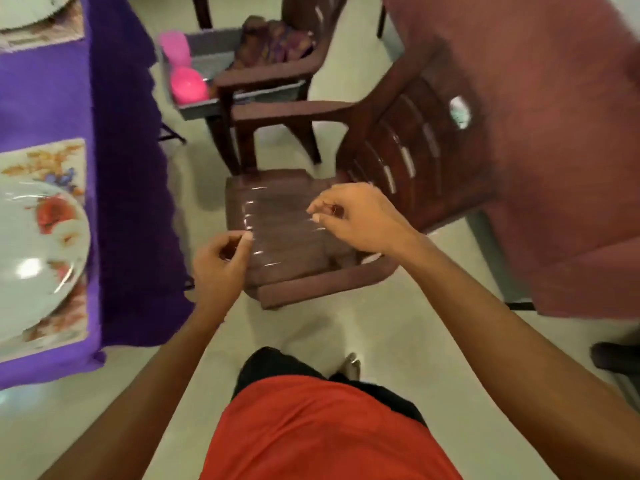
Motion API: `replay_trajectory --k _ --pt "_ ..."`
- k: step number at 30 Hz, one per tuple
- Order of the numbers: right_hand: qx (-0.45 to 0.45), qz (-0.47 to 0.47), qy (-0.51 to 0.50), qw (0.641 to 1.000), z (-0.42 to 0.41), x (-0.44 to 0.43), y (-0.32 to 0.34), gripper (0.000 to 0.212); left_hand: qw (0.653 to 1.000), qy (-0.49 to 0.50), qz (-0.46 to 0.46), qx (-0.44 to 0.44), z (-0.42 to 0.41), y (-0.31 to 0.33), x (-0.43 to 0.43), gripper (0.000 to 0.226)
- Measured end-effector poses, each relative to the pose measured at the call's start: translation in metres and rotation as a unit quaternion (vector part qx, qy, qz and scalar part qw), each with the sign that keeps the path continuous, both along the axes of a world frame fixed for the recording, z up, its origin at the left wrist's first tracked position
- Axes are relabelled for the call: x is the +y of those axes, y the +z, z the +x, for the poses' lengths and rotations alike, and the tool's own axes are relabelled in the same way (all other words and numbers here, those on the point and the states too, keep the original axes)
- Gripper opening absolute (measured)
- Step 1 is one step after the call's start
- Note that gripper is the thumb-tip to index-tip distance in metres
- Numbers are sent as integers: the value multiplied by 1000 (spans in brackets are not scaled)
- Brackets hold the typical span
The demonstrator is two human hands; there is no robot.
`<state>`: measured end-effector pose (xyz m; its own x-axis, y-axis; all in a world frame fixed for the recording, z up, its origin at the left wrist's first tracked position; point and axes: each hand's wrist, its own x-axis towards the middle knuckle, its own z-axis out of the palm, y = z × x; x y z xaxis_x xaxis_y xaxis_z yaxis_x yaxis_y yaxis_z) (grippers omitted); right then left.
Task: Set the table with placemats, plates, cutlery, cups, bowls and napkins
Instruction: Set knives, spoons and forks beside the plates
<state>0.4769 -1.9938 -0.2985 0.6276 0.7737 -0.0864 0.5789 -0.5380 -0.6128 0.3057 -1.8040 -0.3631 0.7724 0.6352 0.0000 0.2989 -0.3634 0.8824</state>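
Observation:
The table (pixel 52 98) under a purple cloth fills the left side. On it lies a floral placemat (pixel 48 157) with a white flowered plate (pixel 31 258) on top. A second placemat (pixel 41 34) and plate (pixel 31 8) show at the top left corner. My left hand (pixel 221 261) and my right hand (pixel 353 220) hover over a brown plastic chair seat (pixel 287 216), both with fingers curled in and nothing visible in them. Farther off, a grey bin (pixel 207 53) holds a pink cup (pixel 175 46), a pink bowl (pixel 188 88) and folded patterned cloths (pixel 273 39).
A second brown chair (pixel 270 74) carries the grey bin. A large maroon surface (pixel 536 98) fills the right side behind the near chair's backrest (pixel 408 143). Pale floor (pixel 311 327) lies between the table and the chairs. The picture is blurred by motion.

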Motion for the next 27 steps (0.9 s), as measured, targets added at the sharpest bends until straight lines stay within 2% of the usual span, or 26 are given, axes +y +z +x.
replay_trajectory --k 4,9,15,21,27 --pt "-26 -20 -24 999 96 -62 28 18 999 -25 -46 -6 99 14 -74 9" --pt "-55 30 -28 998 218 -95 45 17 993 2 -110 -37 229 13 -135 10" --pt "-58 27 36 997 365 -94 27 18 982 68 -168 -48 378 -13 -180 9" --pt "-28 31 131 990 466 -60 8 17 983 121 -130 -46 464 -16 -184 21" --pt "20 77 236 969 535 -10 -13 16 958 266 -105 -22 522 -20 -149 14"
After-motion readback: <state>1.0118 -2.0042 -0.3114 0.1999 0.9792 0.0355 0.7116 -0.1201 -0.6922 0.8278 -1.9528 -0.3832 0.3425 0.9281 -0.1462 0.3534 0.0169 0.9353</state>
